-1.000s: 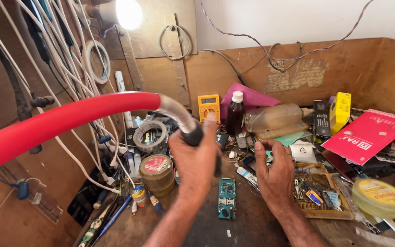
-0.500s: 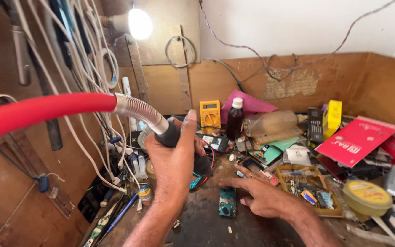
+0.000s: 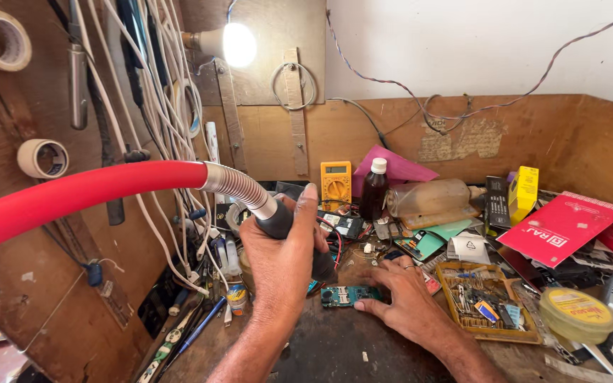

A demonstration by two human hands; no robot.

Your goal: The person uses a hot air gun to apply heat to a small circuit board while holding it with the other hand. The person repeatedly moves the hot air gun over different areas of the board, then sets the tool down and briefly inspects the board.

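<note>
Left hand (image 3: 282,259) clamped round dark handle of hot-air nozzle (image 3: 296,237) on red hose with ribbed metal neck (image 3: 86,195), aimed down at small green circuit board (image 3: 349,294) on cluttered wooden bench (image 3: 335,347). Right hand (image 3: 406,298) flat, fingertips pinning board. Work judged mid-way; board not lifted.

The hose (image 3: 72,198) is red with a ribbed grey end. The circuit board (image 3: 349,295) is green. The multimeter (image 3: 335,183) is yellow, the worktop (image 3: 335,351) dark brown.

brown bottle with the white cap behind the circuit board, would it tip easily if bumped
Probably, yes. The brown bottle stands upright, tall and narrow, so a sideways knock would likely topple it. Loose clutter crowds its base, which may make its footing uneven. Its round body suggests it would roll once down, perhaps toward the yellow multimeter beside it.
</note>
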